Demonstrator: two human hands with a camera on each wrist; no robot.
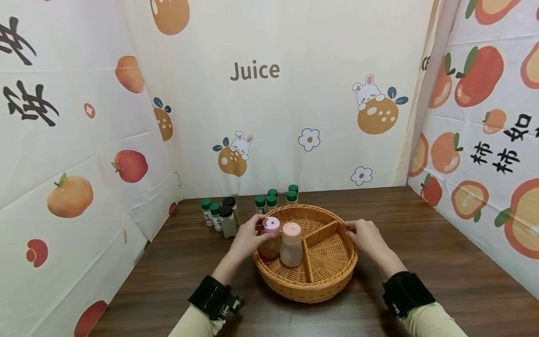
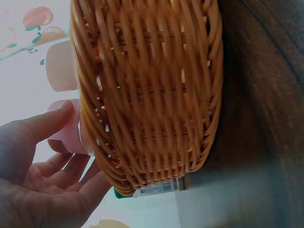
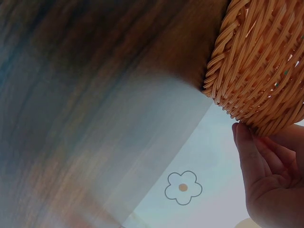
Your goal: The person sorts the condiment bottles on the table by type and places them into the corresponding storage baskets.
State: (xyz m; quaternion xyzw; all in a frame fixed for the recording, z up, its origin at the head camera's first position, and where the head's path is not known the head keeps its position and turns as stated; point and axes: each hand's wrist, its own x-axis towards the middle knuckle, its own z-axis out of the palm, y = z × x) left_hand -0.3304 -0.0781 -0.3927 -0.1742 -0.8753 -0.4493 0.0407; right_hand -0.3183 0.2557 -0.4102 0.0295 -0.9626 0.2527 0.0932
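A round wicker basket (image 1: 305,294) with inner dividers stands on the table. In its left compartment are two shaker jars, one with a pink cap (image 1: 271,224) and one with a peach cap (image 1: 291,248). My left hand (image 1: 247,239) grips the pink-capped jar near its top; in the left wrist view the thumb presses the pink cap (image 2: 71,126) and the fingers curl behind it. At the basket's right rim, my right hand (image 1: 370,239) pinches the edge. The right wrist view shows fingertips against the wicker basket (image 3: 266,66), the thumb partly hidden behind it.
Behind the basket stand several green-capped bottles (image 1: 271,201). To the left are more green-capped bottles (image 1: 215,217) and two black-capped jars, the nearer jar (image 1: 228,224) beside my left hand. Printed cloth (image 1: 278,117) hangs around the brown table (image 1: 421,234).
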